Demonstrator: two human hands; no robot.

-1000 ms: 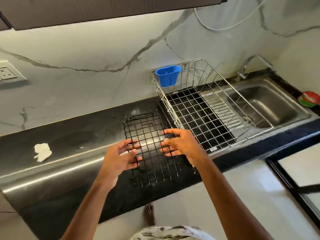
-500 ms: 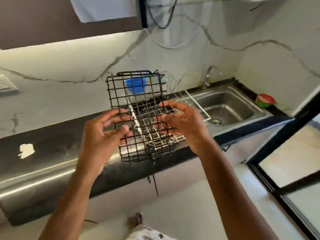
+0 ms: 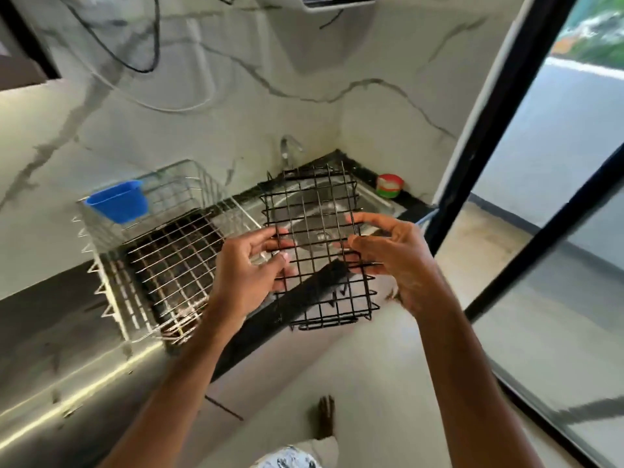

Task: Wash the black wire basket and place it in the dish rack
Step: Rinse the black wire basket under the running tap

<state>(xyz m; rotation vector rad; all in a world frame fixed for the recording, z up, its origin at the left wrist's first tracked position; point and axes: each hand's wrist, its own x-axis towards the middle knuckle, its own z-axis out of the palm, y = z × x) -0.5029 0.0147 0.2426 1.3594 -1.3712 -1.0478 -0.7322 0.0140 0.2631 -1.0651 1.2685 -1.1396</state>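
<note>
Black wire basket [image 3: 317, 244] is being held aloft before the sink [image 3: 373, 201], long axis running near to far. Its left wires are being gripped by the left hand [image 3: 246, 271], its right wires by the right hand [image 3: 395, 261]. Dish rack [image 3: 169, 190] is lying left, nearer the left hand.

left hand [image 3: 248, 271] and right hand [image 3: 395, 261] holding black wire basket [image 3: 319, 244], above sink [image 3: 371, 197]

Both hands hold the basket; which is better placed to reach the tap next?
Left, probably. The tap stands past the black wire basket on the side of the left hand; the right hand would cross the basket.
</note>
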